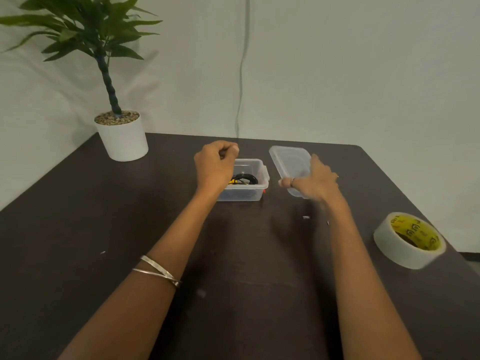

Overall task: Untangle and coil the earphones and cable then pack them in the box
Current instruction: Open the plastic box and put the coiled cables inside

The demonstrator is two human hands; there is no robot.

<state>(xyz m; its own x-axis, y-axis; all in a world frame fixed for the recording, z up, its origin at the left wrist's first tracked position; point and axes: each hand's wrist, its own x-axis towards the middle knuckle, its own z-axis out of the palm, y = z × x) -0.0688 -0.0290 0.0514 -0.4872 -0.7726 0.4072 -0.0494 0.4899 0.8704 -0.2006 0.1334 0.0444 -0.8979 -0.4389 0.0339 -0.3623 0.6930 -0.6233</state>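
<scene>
I see a potted plant (120,131) at 10 o'clock on the dark table (104,229) and a tape roll (409,240) at 4. The clear box (249,189) sits centre, coiled black cable (245,178) inside, earphones indistinct. Left hand (214,165) hovers over it, fingers curled, holding nothing visible. Right hand (315,180) grips the lid (288,159), partly hiding it.

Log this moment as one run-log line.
left hand: curled, empty, over box | right hand: grips lid | coiled cables: in box | box: open
</scene>
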